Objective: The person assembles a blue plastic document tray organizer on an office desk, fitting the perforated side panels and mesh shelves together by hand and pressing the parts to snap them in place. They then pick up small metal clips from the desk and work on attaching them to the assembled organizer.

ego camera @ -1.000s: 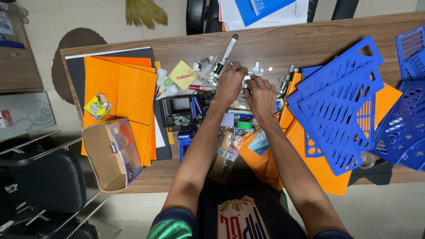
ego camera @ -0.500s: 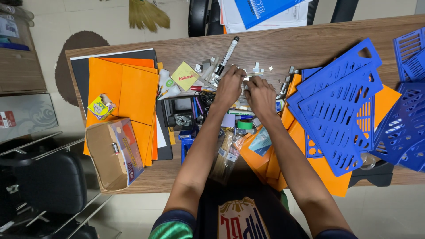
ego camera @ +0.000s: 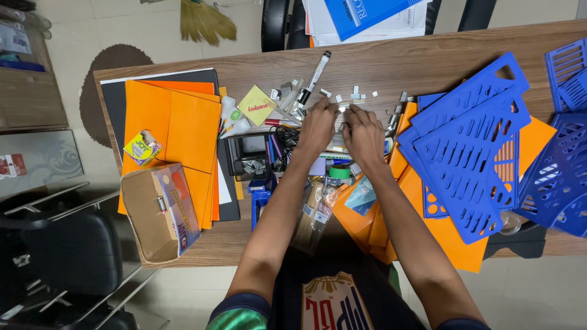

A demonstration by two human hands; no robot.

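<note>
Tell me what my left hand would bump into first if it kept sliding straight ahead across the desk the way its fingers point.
Probably the small white pieces scattered just past the left hand fingertips, with the black-and-white marker lying slightly to their left. Beyond those, only bare wooden desk shows. Depth is hard to judge from above.

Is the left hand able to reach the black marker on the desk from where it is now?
Probably yes. The left hand lies just below the black marker, and only small white pieces lie nearby; nothing covers the marker.
</note>
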